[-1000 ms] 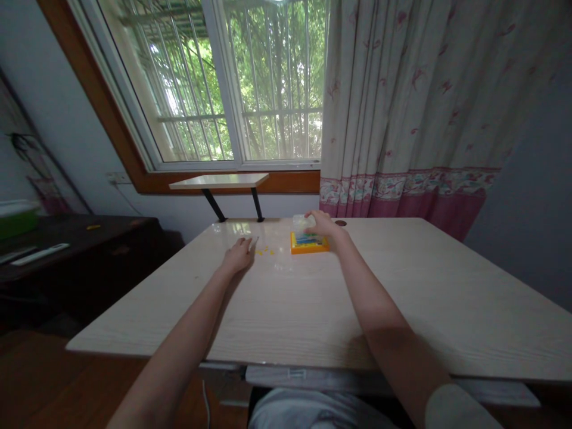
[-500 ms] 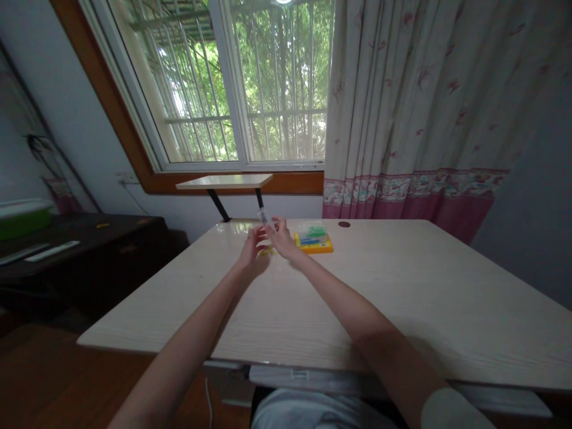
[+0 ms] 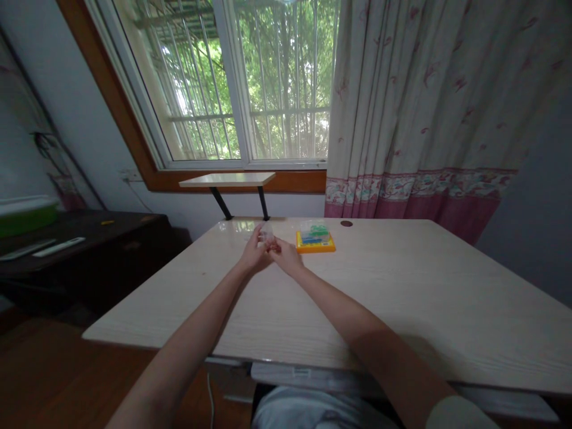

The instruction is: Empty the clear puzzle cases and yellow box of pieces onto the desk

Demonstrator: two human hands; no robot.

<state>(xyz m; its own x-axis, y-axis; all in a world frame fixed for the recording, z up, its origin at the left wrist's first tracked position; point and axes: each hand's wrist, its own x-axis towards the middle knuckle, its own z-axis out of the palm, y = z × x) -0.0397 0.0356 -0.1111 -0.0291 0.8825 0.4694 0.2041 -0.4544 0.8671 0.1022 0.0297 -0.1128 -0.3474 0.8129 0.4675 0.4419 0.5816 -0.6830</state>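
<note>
Holds a clear plastic piece (image 3: 267,230) in the curled fingers of the left hand (image 3: 254,255) at the far left-of-centre part of the pale desk (image 3: 379,292), and bends the fingers of the right hand (image 3: 286,257) close at its near right side, too small to tell whether gripping it. Has, just right of the right hand, an orange-yellow box (image 3: 316,247) on the desk, with a clear case (image 3: 315,230) showing green and blue on top. Faces, farther out, a raised shelf (image 3: 227,179) at far left, a barred window (image 3: 286,89) behind, and a patterned curtain (image 3: 415,119) at far right.
</note>
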